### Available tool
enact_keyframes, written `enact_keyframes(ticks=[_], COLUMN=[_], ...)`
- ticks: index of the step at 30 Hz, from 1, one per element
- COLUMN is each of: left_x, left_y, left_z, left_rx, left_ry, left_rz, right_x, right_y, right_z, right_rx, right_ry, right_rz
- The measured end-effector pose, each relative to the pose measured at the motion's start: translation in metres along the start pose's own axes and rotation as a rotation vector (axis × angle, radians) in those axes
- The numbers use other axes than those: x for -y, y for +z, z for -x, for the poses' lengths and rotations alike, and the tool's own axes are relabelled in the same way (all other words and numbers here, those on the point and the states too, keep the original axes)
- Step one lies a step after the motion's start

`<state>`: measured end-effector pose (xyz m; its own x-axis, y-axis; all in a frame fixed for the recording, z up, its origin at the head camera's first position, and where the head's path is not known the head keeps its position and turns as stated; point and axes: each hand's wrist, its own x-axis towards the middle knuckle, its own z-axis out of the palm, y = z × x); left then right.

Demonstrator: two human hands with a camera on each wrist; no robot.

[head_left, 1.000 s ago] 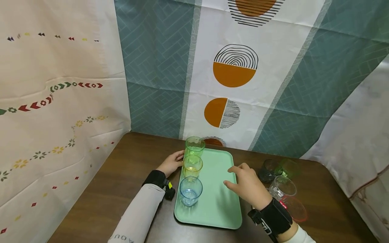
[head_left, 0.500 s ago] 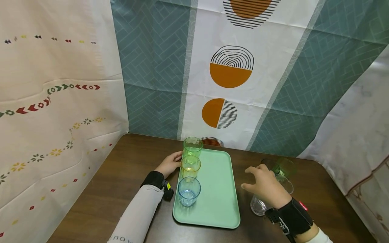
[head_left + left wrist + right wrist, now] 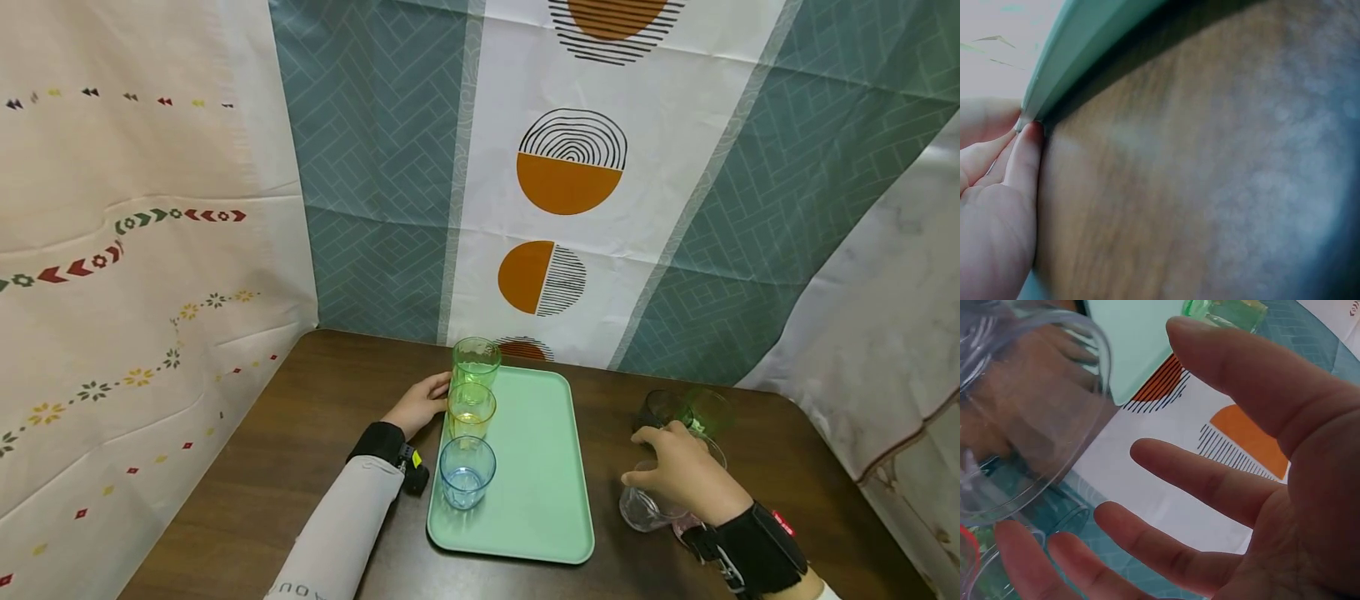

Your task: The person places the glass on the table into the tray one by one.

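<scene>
The step in hand is judged to be the approach to a glass: the right hand (image 3: 686,473) is positioned over the group to the right of the green tray (image 3: 536,500), nearest to the clear glass (image 3: 642,510), which stands off the tray on the table (image 3: 300,433). Right-hand fingers: spread wide, thumb well apart from the fingertips, with nothing in the grasp. The head view hides the upper part of the clear glass behind the hand, so contact between fingertips and glass cannot be confirmed. Left-hand condition: the left hand (image 3: 417,407) pinches the tray's left rim between thumb and fingers, which should hold it steady. On the tray, the green glass (image 3: 477,367), yellow glass (image 3: 471,408) and blue glass (image 3: 467,475) form a row along the left side, green at the far end and blue nearest the person. Beyond the right hand stand the dark glass (image 3: 660,408) and, just beside it, the dark green glass (image 3: 711,412). The next move calls for aligning the thumb-to-finger gap with the clear glass, curling the fingers round its wall, and lifting straight up, as a sideways pull could knock a neighbouring glass.
</scene>
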<state>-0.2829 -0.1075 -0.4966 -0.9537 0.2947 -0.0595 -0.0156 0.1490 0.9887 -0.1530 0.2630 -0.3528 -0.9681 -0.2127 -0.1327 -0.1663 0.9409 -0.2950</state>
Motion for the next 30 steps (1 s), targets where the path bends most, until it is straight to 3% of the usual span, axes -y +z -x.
enact_keyframes(ticks=[8,19,26,30], left_x=[-0.021,-0.008,-0.021,-0.019], left_y=[0.006,0.005,0.005,0.005], left_z=[0.015,0.005,0.013,0.012], left_rx=[-0.003,0.002,-0.001,0.002], left_ry=[0.003,-0.002,0.008,0.005], left_rz=[0.018,-0.014,0.014,0.009], right_x=[-0.008,-0.014,-0.016,-0.016], right_y=[0.003,0.009,0.011,0.012], right_z=[0.005,0.011,0.011,0.01], right_rx=[0.039,0.021,0.039,0.041], right_ry=[0.029,0.027,0.046,0.05], right_rz=[-0.025,-0.012,-0.027,-0.027])
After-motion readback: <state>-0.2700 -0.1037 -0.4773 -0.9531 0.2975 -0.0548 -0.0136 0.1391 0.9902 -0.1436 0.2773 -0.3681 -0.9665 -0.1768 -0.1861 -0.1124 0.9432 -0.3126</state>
